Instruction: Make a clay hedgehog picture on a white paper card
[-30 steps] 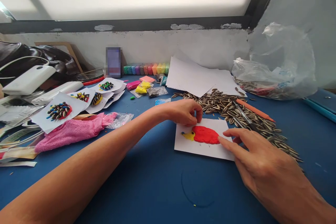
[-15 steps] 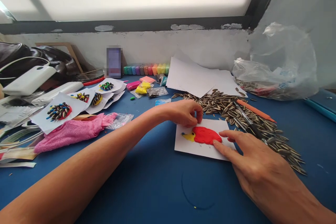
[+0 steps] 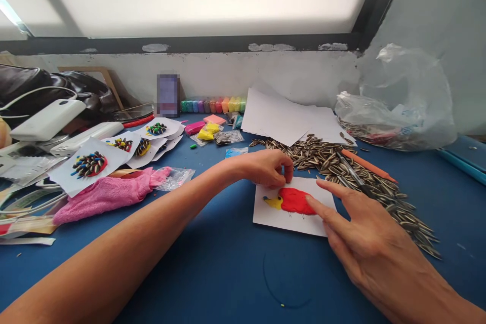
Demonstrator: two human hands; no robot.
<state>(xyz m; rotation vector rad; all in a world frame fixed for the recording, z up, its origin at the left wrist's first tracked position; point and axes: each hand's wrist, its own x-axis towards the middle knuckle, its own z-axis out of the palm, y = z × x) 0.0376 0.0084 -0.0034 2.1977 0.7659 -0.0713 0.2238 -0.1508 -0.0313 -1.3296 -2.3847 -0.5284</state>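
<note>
A white card (image 3: 266,215) lies on the blue tabletop with a hedgehog-like figure on it. The figure has a red clay body (image 3: 298,200), a yellow clay face (image 3: 274,203), a dark eye, a blue nose and drawn legs below. My left hand (image 3: 270,168) rests at the card's far edge with its fingers curled in; whether anything is in them is hidden. My right hand (image 3: 364,223) is spread open at the card's right side. One of its fingertips presses on the right end of the red clay, while another finger reaches above it toward the card's far right corner.
Sunflower seeds (image 3: 319,154) lie in a pile behind and right of the card, with an orange pen (image 3: 368,164) and a dark pen (image 3: 351,169). Paper sheets (image 3: 277,116), clay packs (image 3: 212,105), seed-covered cards (image 3: 89,164), a pink cloth (image 3: 110,195) and a plastic bag (image 3: 402,111) surround them.
My right fingertip has moved left from the red clay's edge onto its surface, and the other extended finger has lifted away from it. My left hand stays at the far edge.
</note>
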